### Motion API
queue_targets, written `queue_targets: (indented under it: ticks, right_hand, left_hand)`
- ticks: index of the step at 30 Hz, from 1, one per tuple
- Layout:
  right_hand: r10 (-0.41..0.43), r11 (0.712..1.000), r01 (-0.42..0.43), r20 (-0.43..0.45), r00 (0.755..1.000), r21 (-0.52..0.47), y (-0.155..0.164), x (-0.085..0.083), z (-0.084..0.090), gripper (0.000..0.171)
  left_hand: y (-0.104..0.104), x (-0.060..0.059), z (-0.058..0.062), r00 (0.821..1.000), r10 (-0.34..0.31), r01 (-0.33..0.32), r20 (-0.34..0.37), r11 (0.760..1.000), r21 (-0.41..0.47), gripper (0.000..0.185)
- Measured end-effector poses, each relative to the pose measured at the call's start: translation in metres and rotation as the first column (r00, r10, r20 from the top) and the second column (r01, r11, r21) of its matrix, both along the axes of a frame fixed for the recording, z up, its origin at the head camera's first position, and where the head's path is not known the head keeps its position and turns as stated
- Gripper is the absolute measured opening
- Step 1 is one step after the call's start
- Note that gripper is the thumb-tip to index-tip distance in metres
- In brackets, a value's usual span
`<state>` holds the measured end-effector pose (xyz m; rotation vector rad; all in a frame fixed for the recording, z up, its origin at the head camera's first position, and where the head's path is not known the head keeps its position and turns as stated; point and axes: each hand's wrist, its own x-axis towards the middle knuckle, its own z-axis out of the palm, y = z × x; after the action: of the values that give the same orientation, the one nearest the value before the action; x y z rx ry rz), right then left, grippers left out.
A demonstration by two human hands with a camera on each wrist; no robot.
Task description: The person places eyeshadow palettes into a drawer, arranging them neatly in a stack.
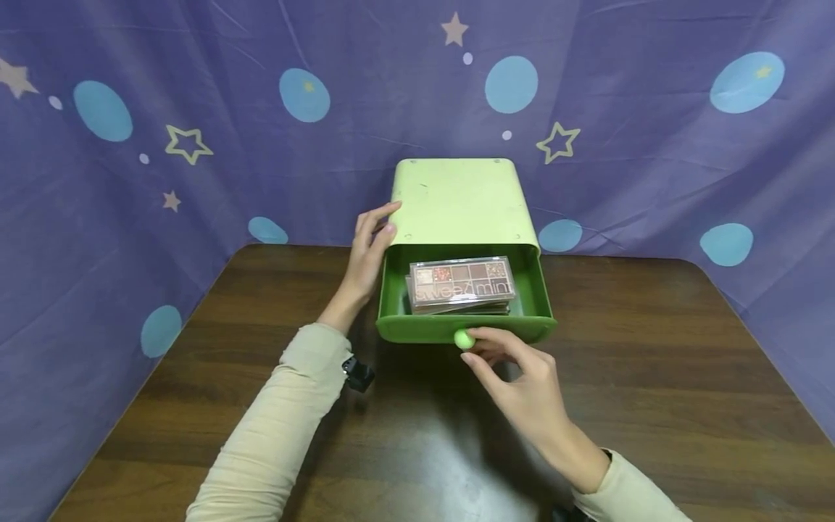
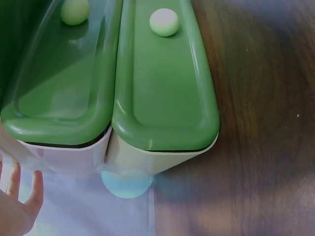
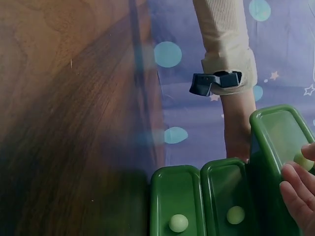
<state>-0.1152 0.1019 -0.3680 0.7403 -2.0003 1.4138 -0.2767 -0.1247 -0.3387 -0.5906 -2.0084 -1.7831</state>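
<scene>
A light green drawer cabinet stands on the table with its top drawer pulled out. In that drawer lies a stack of eyeshadow palettes, the uppermost palette having a clear lid with lettering. My right hand pinches the round light green knob on the drawer front between thumb and fingers. Against the cabinet's left side rests my left hand, its fingers fairly straight. In the right wrist view, two lower drawers, one with a pale knob, sit pushed in beside the open one.
The cabinet stands near the back of a brown wooden table. Behind and beside it hangs a purple cloth printed with stars and blue spots. A black wrist device is strapped to the left sleeve.
</scene>
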Motion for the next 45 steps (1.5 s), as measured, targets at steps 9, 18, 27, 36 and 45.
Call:
queue_targets:
  ticks: [9, 18, 27, 36, 45]
  right_hand:
    - [-0.048, 0.999, 0.048, -0.042, 0.998, -0.010, -0.004, -0.006, -0.004, 0.033]
    - [-0.079, 0.996, 0.074, -0.104, 0.991, -0.056, -0.004, -0.006, -0.001, 0.033]
    - [-0.080, 0.995, 0.075, -0.065, 0.995, -0.073, -0.008, -0.005, 0.003, 0.032]
    - [-0.130, 0.989, 0.129, -0.013, 0.991, -0.074, -0.009, -0.011, 0.004, 0.029]
    - [-0.138, 0.987, 0.140, 0.027, 0.990, -0.084, -0.012, -0.020, 0.006, 0.028]
  left_hand:
    - [0.003, 0.002, 0.002, 1.000, -0.003, 0.003, 0.012, 1.000, 0.009, 0.047]
    - [0.004, 0.003, 0.001, 0.998, -0.042, 0.041, 0.053, 0.999, 0.020, 0.046]
    - [-0.002, 0.007, 0.007, 0.992, -0.051, 0.049, 0.112, 0.999, 0.016, 0.046]
    - [-0.003, 0.007, 0.008, 0.993, -0.047, 0.045, 0.105, 0.999, 0.024, 0.046]
    - [0.000, 0.005, 0.007, 0.991, -0.049, 0.045, 0.123, 0.998, 0.042, 0.047]
